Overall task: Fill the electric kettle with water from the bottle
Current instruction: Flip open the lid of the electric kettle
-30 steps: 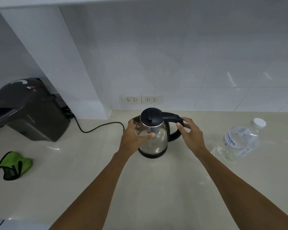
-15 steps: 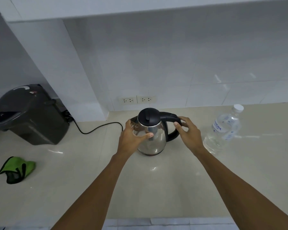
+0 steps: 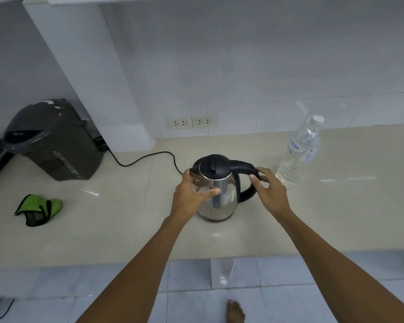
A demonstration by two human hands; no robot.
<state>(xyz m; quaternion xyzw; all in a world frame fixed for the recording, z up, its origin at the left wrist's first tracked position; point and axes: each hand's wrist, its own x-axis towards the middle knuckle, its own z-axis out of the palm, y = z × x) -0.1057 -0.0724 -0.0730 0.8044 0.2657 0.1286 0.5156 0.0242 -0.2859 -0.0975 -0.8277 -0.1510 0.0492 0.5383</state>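
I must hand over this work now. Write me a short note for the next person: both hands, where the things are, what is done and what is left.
Left hand: wrapped on the steel side of the kettle, thumb across the front.
Right hand: fingers at the end of the black handle, not closed around it.
Kettle: upright on the counter, lid closed.
Bottle: upright to the right of the kettle, white cap on, untouched.
Done: kettle steadied, nothing more.
Left: open the lid, uncap the bottle, pour the water in, close the lid.
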